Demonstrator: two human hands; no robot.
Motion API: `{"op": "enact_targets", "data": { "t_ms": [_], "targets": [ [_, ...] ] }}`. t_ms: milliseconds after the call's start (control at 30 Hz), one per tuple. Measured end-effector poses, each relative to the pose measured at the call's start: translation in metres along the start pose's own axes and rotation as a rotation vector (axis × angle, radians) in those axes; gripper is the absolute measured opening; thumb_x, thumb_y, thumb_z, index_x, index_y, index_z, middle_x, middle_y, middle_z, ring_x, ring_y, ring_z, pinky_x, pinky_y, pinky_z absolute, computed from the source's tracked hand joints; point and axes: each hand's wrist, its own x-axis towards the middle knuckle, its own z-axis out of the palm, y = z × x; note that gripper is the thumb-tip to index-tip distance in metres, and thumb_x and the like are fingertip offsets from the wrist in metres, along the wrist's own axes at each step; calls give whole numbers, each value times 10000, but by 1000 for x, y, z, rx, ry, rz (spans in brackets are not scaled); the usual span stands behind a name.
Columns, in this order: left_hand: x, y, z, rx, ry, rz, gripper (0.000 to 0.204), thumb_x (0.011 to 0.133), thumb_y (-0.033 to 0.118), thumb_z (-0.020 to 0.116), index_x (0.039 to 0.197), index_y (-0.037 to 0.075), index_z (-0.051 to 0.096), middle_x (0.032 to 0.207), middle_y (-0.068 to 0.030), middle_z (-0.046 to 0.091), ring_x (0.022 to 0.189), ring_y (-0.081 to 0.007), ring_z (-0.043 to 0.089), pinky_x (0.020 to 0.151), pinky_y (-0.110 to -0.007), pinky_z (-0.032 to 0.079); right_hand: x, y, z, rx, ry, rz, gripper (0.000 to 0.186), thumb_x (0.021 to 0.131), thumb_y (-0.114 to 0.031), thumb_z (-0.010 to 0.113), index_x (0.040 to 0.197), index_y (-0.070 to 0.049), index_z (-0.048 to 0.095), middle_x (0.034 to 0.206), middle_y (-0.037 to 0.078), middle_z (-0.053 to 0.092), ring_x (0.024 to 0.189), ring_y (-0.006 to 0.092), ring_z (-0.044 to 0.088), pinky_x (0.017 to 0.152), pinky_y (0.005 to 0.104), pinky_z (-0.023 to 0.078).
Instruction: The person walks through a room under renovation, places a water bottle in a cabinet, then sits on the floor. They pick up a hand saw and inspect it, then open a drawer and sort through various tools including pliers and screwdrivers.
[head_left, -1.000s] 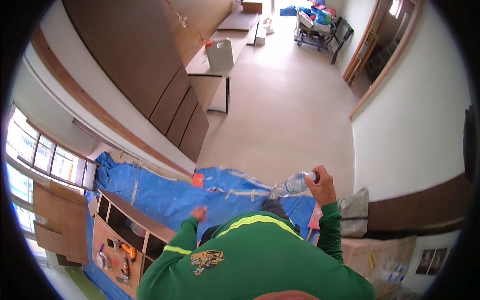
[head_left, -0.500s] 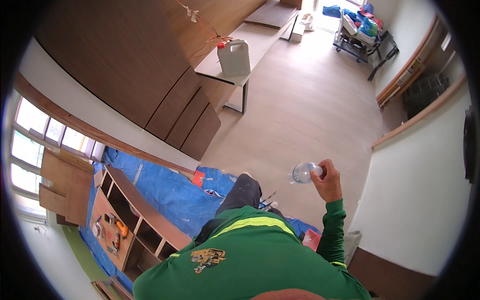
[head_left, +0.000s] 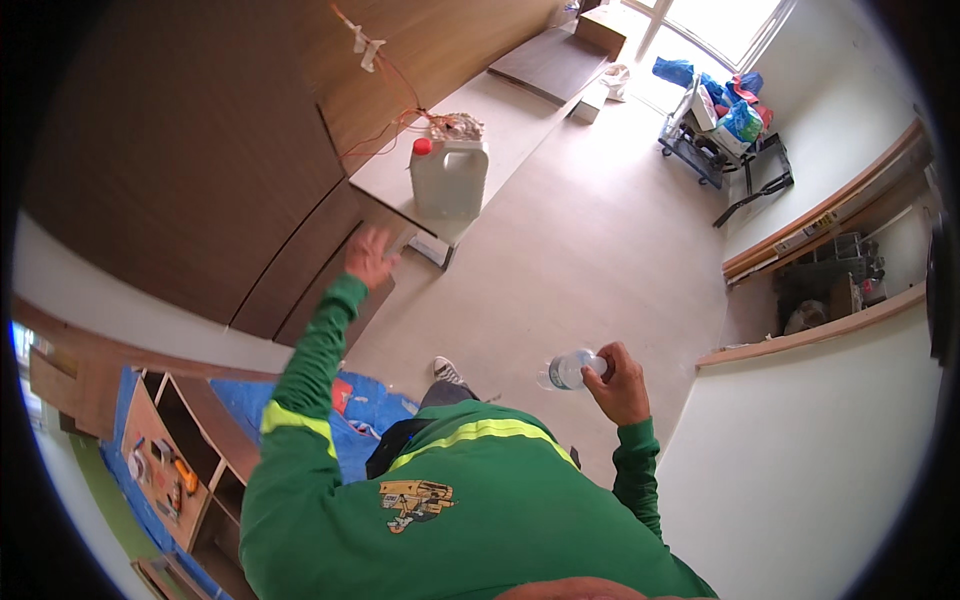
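Head camera: You grip a clear plastic bottle by its cap end in your right hand, above the floor. A firm pinch and steady wrist should best control its swing. The bottle extends leftward from your right fingertips, tilted. Your left hand, blurred, empty, fingers spread, appears near the tabletop, below and left of a red-capped plastic jerrycan; contact cannot be told.
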Motion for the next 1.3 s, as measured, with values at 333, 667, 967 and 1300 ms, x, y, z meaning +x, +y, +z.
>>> {"op": "enact_targets", "data": {
  "t_ms": [333,667,967,1300],
  "targets": [
    [219,-69,-158,1181,-385,-79,539,986,463,605,1360,83,683,1372,-116,644,1435,-320,445,1306,-577,13,112,-4,33,227,-107,-49,334,831,-156,820,1036,-25,590,759,109,605,682,225,607,645,368,516],
    [187,-60,-110,1328,-440,-67,601,1006,424,560,1503,88,541,1484,-107,552,1479,-324,389,1306,-555,64,214,50,-18,105,-241,-157,359,829,-208,809,1042,-44,570,778,143,604,704,306,623,660,427,522],
    [173,-1,-99,1240,-397,-118,365,1041,301,511,1320,151,693,1276,-36,619,1283,-235,485,1133,-460,311,281,94,-48,218,-181,-169,327,821,-129,800,1026,-33,564,772,128,606,678,266,607,655,380,522],
    [86,146,-90,1197,-875,-227,307,996,324,609,1223,196,770,1208,-28,666,1180,-236,571,917,-397,399,319,106,-15,278,-463,-218,308,823,-125,777,1009,-16,557,738,98,575,645,212,556,630,361,498]
  ]
}}
